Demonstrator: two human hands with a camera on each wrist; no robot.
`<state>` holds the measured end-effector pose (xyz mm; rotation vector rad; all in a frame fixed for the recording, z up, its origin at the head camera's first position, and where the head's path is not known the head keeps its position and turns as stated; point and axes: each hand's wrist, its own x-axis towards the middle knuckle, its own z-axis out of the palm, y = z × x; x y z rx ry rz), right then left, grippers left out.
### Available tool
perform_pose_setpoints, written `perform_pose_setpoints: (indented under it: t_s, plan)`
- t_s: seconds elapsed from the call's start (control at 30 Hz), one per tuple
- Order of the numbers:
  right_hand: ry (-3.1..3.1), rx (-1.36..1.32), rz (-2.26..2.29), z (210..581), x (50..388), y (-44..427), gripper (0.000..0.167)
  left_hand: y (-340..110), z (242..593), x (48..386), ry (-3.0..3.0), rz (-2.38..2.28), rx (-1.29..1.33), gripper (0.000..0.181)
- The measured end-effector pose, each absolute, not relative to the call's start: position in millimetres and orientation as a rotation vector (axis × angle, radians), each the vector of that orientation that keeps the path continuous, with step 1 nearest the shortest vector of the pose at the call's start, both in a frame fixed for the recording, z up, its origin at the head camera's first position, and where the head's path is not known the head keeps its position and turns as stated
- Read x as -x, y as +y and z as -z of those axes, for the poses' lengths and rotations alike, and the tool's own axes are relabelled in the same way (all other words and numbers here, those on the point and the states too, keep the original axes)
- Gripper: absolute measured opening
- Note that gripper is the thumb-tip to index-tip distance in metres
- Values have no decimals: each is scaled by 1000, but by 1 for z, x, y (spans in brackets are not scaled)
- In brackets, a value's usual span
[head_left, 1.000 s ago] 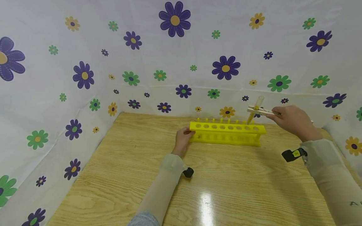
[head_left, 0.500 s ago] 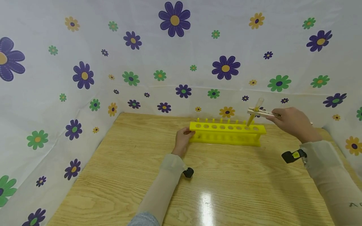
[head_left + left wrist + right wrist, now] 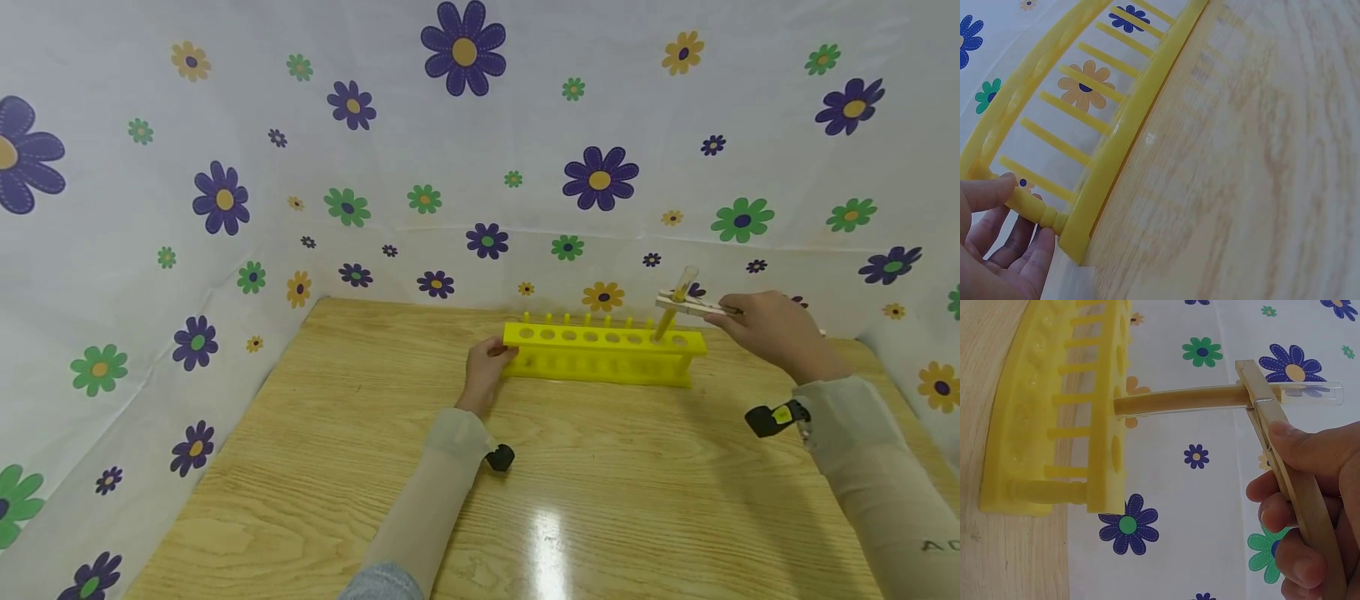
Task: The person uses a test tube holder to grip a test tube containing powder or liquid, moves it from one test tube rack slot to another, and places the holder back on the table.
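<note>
A yellow test tube rack [image 3: 600, 335] stands on the table. The left hand [image 3: 483, 371] holds its left end; in the left wrist view the thumb and fingers of the left hand [image 3: 1007, 244] are round the end post [image 3: 1032, 206]. The right hand [image 3: 776, 329] grips a wooden test tube clamp [image 3: 693, 305], also in the right wrist view, where the right hand [image 3: 1319, 500] is round the clamp [image 3: 1291, 462]. In its jaws is a glass tube [image 3: 1185, 398] with yellow-brown liquid, its lower end at a hole near the rack's right end. How deep it sits I cannot tell.
The wooden table [image 3: 360, 467] reaches to a white flowered cloth [image 3: 420, 150] hanging behind and at the sides. A row of upright yellow pegs [image 3: 587, 320] runs along the rack's rear side.
The right hand, clamp and tube have moved down a little, and the tube's lower end has come down to the rack's hole. The left hand and the rack have stayed in place.
</note>
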<state>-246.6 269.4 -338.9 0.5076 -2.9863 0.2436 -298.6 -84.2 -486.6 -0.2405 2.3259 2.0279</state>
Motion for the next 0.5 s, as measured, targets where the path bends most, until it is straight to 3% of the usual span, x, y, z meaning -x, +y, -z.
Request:
perform_pose_setpoints:
  t_s: [0.5]
  plan:
    - [-3013,-495,-275,353,248,269,34,-85,488,299,2322,-2023,242,28]
